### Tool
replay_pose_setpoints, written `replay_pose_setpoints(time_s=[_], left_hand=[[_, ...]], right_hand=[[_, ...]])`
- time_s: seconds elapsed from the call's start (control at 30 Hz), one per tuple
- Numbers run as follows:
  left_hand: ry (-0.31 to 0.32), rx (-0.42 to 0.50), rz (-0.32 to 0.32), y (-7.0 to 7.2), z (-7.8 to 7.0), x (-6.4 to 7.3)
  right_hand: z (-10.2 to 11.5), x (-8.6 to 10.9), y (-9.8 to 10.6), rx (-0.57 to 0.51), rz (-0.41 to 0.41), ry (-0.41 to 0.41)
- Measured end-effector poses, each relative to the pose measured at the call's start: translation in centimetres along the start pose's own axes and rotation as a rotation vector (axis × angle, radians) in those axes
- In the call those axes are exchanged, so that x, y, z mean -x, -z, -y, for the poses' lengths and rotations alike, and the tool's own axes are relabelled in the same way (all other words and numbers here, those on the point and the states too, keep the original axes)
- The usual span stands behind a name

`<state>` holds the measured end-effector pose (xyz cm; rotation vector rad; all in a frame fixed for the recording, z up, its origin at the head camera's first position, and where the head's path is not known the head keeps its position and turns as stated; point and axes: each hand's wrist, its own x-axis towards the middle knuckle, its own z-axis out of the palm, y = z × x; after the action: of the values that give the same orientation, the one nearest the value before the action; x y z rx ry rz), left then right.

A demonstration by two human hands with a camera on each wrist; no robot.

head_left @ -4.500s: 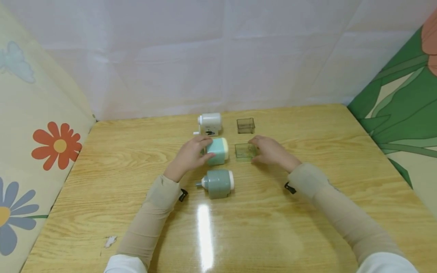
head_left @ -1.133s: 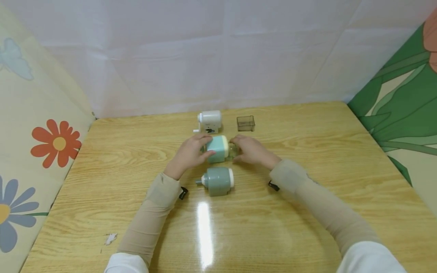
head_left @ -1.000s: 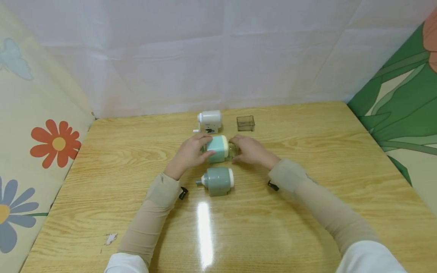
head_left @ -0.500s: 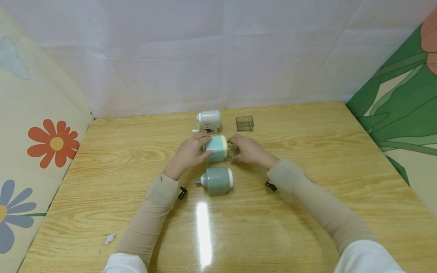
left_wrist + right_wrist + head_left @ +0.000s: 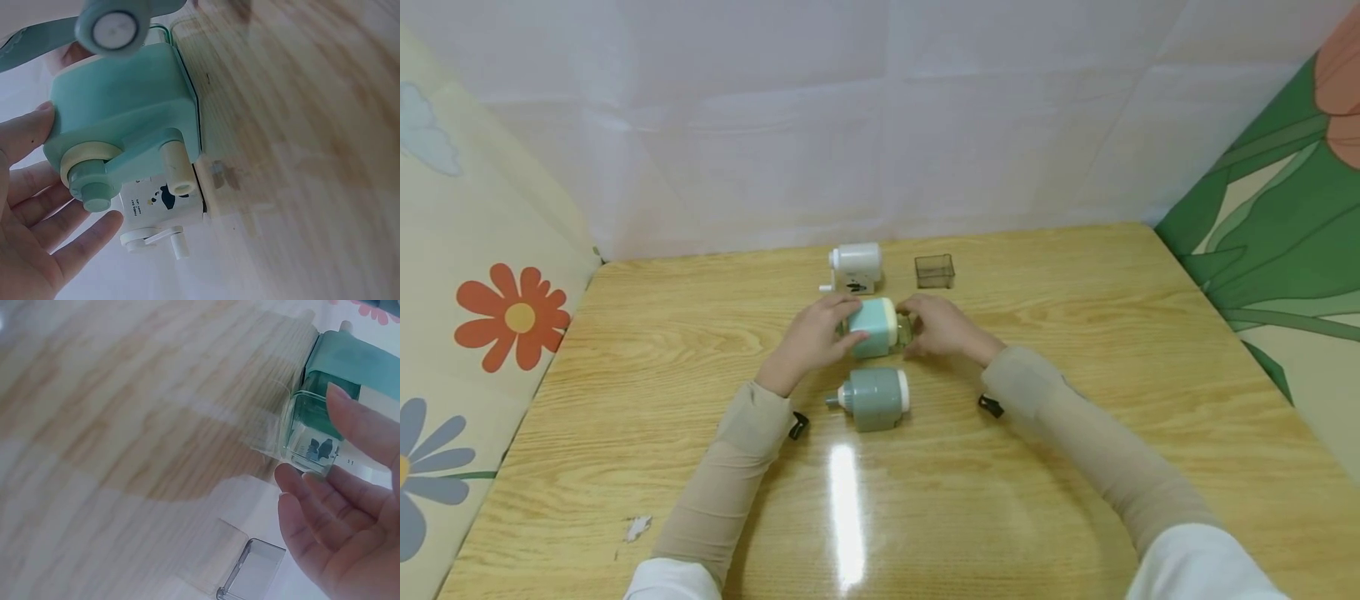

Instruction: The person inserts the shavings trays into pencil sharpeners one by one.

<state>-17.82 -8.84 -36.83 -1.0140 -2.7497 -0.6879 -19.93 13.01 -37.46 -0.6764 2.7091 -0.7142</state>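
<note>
On the table, my left hand (image 5: 808, 343) holds a mint-green crank pencil sharpener (image 5: 871, 327), thumb on the near side and fingers at the far side. Its crank handle (image 5: 177, 169) points down in the left wrist view. My right hand (image 5: 947, 327) pinches a clear greenish shavings drawer (image 5: 310, 439) between thumb and fingers. That drawer is partly inside the sharpener's cream-edged right end. Nearer to me lies a grey-green pencil sharpener (image 5: 877, 400), apart from both hands. Behind the mint one stands a white pencil sharpener (image 5: 859, 262) with a crank.
A smoky clear drawer (image 5: 934, 272) sits right of the white sharpener, beyond my right hand. The wooden table (image 5: 1075, 275) ends at a pale cloth backdrop (image 5: 745, 150). Flower-printed panels flank it on both sides. A torn white patch (image 5: 638, 527) marks the near left tabletop.
Since the oldest frame, my right hand has moved the greenish drawer left, from apart to the mint sharpener's right end. Over the last second the hands barely move; the view shifts slightly.
</note>
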Motion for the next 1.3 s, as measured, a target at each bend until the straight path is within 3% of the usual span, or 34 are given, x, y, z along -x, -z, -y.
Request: replay_pose_setpoints(time_s=[0.8,1.3], left_hand=[[-0.005,-0.004,-0.005,0.35,-0.43,-0.12],[-0.016,0.015,-0.010,0.12,0.11,-0.15]], right_hand=[[-0.05,-0.25,0.31,-0.024,0.014,0.014],[-0.08,-0.91,-0.05,-0.031,0.014,0.027]])
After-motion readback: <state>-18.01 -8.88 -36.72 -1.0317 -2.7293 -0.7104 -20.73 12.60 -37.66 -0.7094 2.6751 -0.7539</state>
